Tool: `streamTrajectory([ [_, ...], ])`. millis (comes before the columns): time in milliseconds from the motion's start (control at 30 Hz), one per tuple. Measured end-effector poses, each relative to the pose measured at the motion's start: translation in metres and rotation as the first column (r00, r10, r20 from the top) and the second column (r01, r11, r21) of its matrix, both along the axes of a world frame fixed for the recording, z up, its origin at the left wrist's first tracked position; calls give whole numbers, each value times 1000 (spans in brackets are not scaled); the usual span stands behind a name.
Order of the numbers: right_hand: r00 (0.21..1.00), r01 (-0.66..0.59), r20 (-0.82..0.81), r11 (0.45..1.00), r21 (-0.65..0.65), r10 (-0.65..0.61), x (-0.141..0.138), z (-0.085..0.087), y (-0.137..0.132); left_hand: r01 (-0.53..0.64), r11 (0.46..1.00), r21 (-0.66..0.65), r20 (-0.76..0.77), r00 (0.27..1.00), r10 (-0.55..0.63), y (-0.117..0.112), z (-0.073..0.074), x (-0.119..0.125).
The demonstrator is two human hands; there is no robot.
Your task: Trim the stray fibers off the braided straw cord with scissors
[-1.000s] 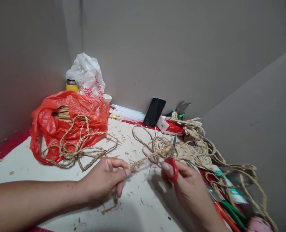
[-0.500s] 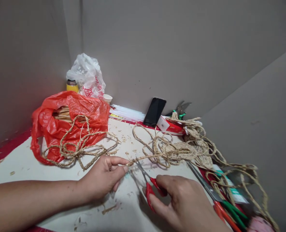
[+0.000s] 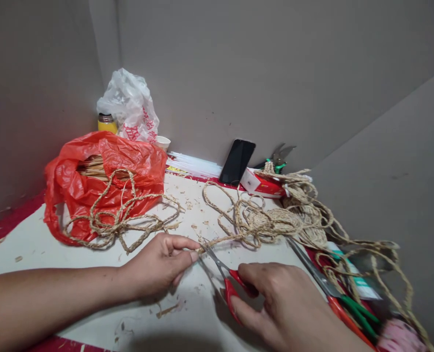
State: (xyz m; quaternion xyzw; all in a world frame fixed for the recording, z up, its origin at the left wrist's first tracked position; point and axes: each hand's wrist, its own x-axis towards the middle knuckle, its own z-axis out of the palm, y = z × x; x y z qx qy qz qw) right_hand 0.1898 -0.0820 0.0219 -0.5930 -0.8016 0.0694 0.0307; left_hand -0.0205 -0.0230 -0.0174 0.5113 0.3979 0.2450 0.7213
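Note:
My left hand (image 3: 165, 261) pinches a braided straw cord (image 3: 226, 238) between thumb and fingertips, near the middle of the table. From that pinch the cord runs right into a loose coil. My right hand (image 3: 275, 296) holds red-handled scissors (image 3: 222, 274), thumb and fingers in the loops. The scissors' blades are slightly apart, and their tips lie at the cord just right of my left fingertips. Whether the blades touch the cord I cannot tell. Further left, another braided cord (image 3: 118, 225) lies tangled partly over a red plastic bag (image 3: 125, 151).
Coiled braid (image 3: 275, 222) lies at the right, near large shears (image 3: 319, 278) with red and green handles. At the back, a phone (image 3: 238, 161) leans near pruning shears (image 3: 281, 156). A paper cup (image 3: 162, 143), yellow jar (image 3: 107, 124) and white bag (image 3: 131, 107) stand back left.
The scissor tips have shifted slightly left, closer to my left fingertips. My left hand still pinches the cord. The whole view has tilted a little.

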Motion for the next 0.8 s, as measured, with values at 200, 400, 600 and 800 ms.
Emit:
streamTrajectory([
  [200, 1000, -9, 13, 1000, -10, 9, 0, 0, 0, 36, 999, -4, 32, 999, -36, 1, -1, -1],
  [400, 997, -64, 35, 997, 45, 63, 2, -3, 1, 24, 999, -33, 59, 998, -22, 2, -2, -2],
  [600, 990, -136, 41, 987, 83, 133, 7, -8, 3, 18, 997, -75, 54, 998, -14, 4, 4, -2],
  [800, 995, -102, 28, 994, 37, 101, 7, -3, 3, -15, 995, -103, 83, 996, 24, 8, 9, -1],
])
